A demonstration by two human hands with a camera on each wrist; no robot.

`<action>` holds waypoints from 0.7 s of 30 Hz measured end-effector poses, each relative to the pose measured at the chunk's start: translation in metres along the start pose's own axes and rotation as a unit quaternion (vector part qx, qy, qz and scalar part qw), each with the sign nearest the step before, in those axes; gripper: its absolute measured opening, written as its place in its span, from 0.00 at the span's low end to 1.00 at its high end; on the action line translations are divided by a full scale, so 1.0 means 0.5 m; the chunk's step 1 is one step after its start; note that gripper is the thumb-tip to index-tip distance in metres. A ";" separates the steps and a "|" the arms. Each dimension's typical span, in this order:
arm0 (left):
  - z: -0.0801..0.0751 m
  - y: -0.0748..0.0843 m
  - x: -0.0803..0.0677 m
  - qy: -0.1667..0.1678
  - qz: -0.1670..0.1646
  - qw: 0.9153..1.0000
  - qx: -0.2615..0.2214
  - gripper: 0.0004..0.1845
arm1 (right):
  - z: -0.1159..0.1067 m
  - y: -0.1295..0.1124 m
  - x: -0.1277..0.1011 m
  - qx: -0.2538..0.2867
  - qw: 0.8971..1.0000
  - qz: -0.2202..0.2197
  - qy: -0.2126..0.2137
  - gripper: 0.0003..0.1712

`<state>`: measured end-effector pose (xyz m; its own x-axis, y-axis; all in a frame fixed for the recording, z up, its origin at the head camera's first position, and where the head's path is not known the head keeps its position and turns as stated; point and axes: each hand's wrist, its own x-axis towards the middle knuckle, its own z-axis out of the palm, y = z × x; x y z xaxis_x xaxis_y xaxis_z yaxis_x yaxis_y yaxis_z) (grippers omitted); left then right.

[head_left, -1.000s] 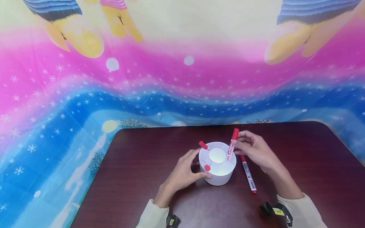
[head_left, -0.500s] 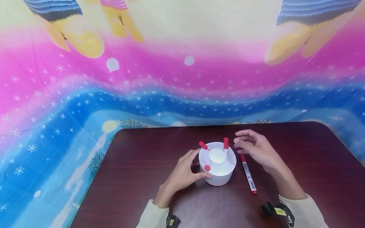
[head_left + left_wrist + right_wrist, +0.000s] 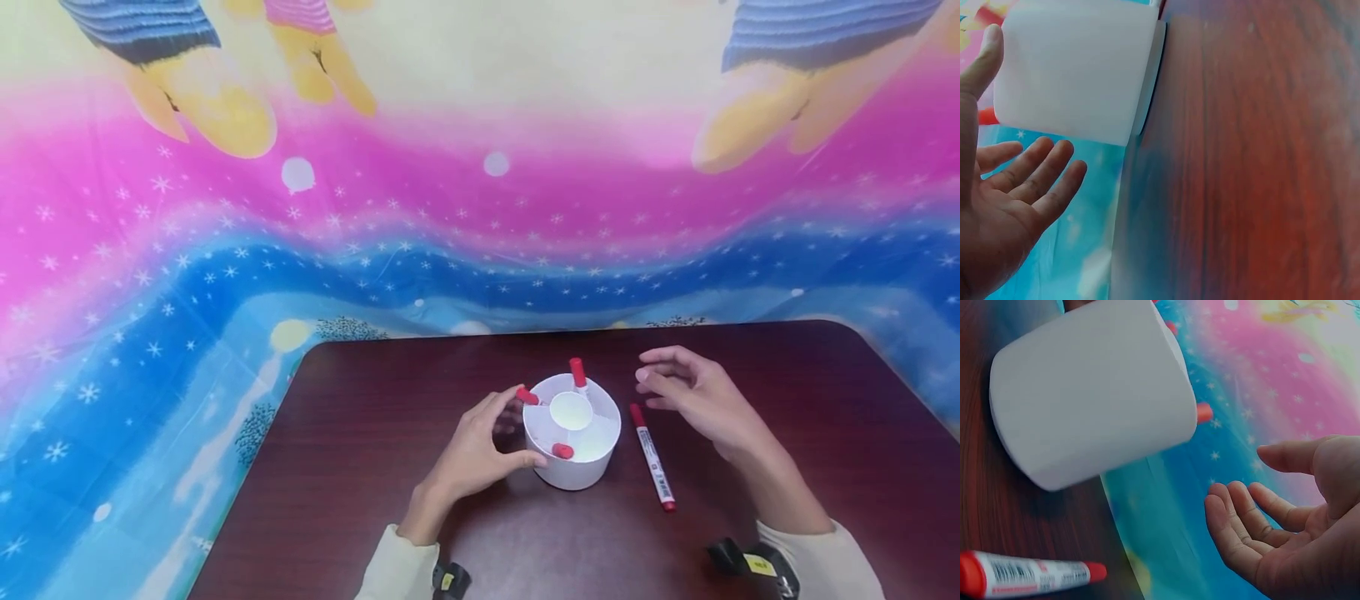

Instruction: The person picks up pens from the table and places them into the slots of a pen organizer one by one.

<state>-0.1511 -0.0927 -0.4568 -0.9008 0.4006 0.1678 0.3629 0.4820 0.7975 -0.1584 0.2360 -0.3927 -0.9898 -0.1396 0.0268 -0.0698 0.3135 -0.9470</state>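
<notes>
A round white pen organizer with a central cup and outer compartments stands on the table. Three red-capped markers lean in it: one at the back, one at the left, one at the front. My left hand is at its left side, thumb by the front rim; in the left wrist view its fingers are spread and loosely bent beside the white wall. Holding nothing, my right hand hovers to the right with relaxed fingers. Below it lies another red-and-white marker on the table.
The dark red wooden table has rounded back corners. Behind and to the left hangs a colourful printed cloth. Black straps with yellow labels sit at both wrists.
The right hand let go of a marker in the organizer and drew back to the right. The organizer then turned counterclockwise seen from above, its markers moving round with it.
</notes>
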 end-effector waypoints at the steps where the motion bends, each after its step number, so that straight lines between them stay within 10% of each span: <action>1: -0.002 -0.001 0.000 0.000 -0.003 1.000 0.000 0.54 | -0.004 0.003 -0.002 -0.002 1.000 0.001 0.003 0.26; 21: 0.013 0.001 0.002 0.006 0.029 0.999 0.039 0.51 | -0.040 0.051 -0.030 -0.025 0.999 0.030 0.005 0.28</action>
<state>-0.1505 -0.0870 -0.4602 -0.8804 0.4203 0.2195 0.4315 0.5182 0.7384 -0.1479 0.2647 -0.4108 -0.9936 -0.1095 -0.0262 -0.0161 0.3679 -0.9297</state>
